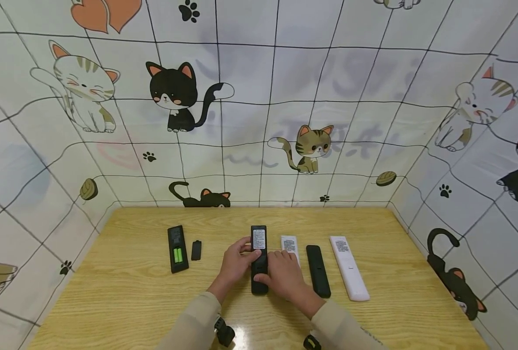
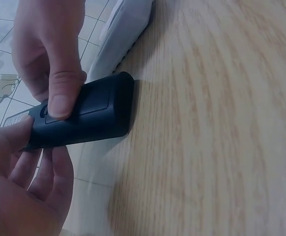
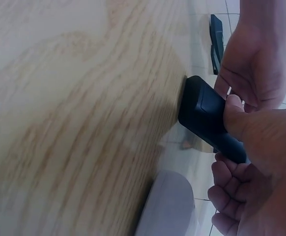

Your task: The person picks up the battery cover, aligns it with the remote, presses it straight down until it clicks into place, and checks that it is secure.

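Note:
A black remote control lies back side up between the two hands, its white label toward the far end. The left hand grips its left edge, thumb on top near the label and fingers at the side. From the right, the right hand holds the remote, its fingers curled along that side. In the left wrist view the right thumb presses on the battery cover, which sits in place. The right wrist view shows the remote's near end close over the table.
To the left lies a black remote with green batteries exposed, its loose cover beside it. On the right are a short white remote, a black remote and a long white remote on the wooden table.

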Motion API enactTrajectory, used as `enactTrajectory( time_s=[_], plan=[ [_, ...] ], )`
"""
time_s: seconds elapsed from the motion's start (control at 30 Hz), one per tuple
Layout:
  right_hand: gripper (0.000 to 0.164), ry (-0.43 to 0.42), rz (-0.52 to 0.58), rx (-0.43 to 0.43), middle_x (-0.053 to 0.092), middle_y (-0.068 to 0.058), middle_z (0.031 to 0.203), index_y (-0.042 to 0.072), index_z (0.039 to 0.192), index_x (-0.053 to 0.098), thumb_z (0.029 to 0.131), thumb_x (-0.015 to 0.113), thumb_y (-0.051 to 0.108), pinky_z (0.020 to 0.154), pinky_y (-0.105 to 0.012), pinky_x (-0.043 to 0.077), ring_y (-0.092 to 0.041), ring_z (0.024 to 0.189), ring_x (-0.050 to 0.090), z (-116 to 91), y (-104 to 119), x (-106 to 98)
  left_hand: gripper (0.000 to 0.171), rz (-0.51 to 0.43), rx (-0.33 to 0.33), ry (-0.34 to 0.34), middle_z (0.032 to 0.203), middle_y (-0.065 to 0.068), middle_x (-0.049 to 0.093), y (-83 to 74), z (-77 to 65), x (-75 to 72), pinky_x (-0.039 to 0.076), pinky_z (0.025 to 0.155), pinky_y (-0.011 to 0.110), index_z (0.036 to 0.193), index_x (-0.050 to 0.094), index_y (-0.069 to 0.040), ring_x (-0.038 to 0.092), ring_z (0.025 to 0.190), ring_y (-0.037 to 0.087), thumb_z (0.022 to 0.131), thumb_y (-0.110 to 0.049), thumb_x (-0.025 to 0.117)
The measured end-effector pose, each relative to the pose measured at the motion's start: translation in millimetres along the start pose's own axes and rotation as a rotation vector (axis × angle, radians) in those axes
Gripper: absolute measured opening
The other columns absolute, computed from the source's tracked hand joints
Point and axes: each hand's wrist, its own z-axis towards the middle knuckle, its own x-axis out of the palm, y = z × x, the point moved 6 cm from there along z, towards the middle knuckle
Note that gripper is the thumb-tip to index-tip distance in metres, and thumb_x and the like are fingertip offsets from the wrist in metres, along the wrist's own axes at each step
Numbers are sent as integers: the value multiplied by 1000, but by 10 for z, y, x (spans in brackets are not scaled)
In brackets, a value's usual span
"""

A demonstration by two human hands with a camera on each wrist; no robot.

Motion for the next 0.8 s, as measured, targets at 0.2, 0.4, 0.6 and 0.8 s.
enactTrajectory(
  time_s=[0.2,0.4,0.6,0.8],
  plan=[
    [71,7,-51,-20,62,-10,108,3,122,56,83,65,62,96,-48,41,-28,103,54,-20,8,17,45,19,13,-4,108,17,71,-9,5,-4,52,63,25,132,58,-7,69,82,16,91,-20,70],
    [72,-8,-74,-49,61,-10,105,2,119,56,81,66,63,93,-47,41,-27,100,54,-40,18,1,45,31,11,1,109,17,70,-18,-1,-1,53,65,26,133,57,-6,70,87,19,91,-20,69],
    [72,-22,-78,-48,61,-9,105,3,119,56,81,65,63,93,-46,41,-26,100,53,-50,11,5,45,32,5,4,110,18,70,-17,-4,4,53,65,27,133,56,-6,70,88,19,92,-20,68],
    [69,-23,-46,-31,62,-8,105,6,119,58,81,66,62,93,-46,42,-25,99,54,-53,-5,2,43,26,1,8,110,18,70,-12,-1,10,54,65,28,133,57,-6,69,86,18,93,-20,67]
  ],
)
